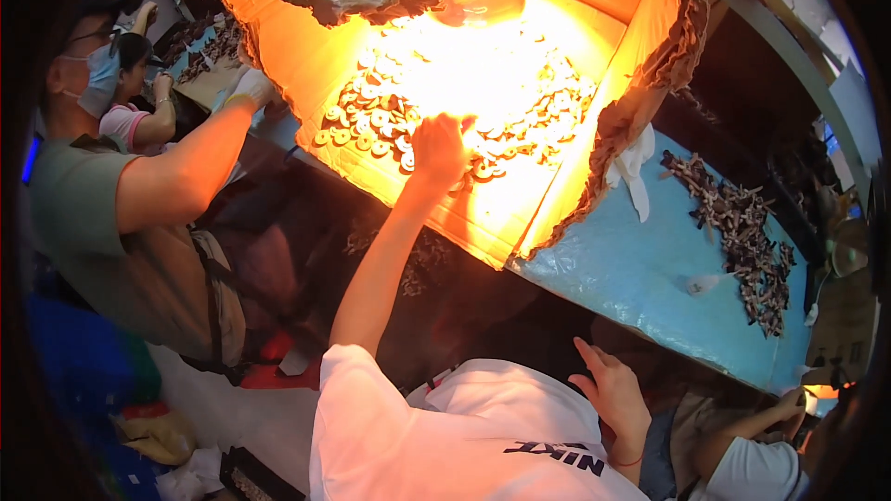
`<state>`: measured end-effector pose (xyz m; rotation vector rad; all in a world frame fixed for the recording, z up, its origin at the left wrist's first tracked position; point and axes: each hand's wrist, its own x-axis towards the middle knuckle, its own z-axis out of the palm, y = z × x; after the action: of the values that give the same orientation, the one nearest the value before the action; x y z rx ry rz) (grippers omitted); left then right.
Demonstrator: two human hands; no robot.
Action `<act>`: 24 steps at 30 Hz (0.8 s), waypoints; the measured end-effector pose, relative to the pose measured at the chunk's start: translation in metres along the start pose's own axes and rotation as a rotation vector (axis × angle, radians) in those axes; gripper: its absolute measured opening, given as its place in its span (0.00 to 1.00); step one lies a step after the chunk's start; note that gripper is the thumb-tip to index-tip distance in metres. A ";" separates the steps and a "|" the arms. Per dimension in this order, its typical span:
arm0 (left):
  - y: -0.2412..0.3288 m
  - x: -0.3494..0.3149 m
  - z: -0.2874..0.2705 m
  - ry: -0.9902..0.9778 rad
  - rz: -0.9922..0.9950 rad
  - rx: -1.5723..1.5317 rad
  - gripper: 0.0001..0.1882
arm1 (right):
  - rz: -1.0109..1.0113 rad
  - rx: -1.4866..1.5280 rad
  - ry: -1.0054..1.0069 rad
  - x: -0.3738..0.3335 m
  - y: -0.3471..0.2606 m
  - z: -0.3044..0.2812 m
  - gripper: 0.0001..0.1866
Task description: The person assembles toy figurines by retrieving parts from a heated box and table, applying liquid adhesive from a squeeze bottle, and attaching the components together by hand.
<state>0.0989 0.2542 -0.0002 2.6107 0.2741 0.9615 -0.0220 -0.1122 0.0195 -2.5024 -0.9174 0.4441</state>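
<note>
My left hand (440, 150) reaches into a cardboard box lying open toward me. Its fingers are curled together over a spread of small round pieces with holes in the middle (364, 121). What they grip, if anything, is lost in the glare. A glowing lamp (481, 0) hangs at the back of the box and washes out the middle of the pile. Away from the box, my right hand (616, 393) hovers by my side near the table's front edge, fingers apart and holding nothing.
Torn cardboard walls (640, 74) surround the lit pieces. To the right, a blue-covered table (622, 264) bears a heap of dark, twisted scraps (733, 223) and a white glove-like item (635, 174). At left, a masked co-worker (139, 195) stands close. Another person's arm (756, 422) shows lower right.
</note>
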 end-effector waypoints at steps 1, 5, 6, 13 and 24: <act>-0.005 0.006 0.008 0.052 0.008 0.015 0.06 | -0.002 0.003 -0.024 0.000 -0.002 0.000 0.28; -0.055 0.020 0.062 0.138 0.169 0.043 0.05 | 0.017 0.016 -0.038 0.001 0.002 0.003 0.27; -0.063 0.024 0.071 0.131 0.173 0.003 0.05 | 0.028 0.014 -0.040 0.000 0.003 0.003 0.27; -0.110 0.049 0.103 0.071 0.206 -0.233 0.06 | 0.053 0.015 -0.025 -0.006 0.009 0.006 0.27; -0.155 0.057 0.095 -0.045 0.190 -0.565 0.06 | 0.079 0.035 -0.022 -0.014 0.018 0.014 0.27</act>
<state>0.1946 0.3905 -0.0930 2.1532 -0.2332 0.8802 -0.0286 -0.1299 0.0003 -2.5134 -0.8141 0.5095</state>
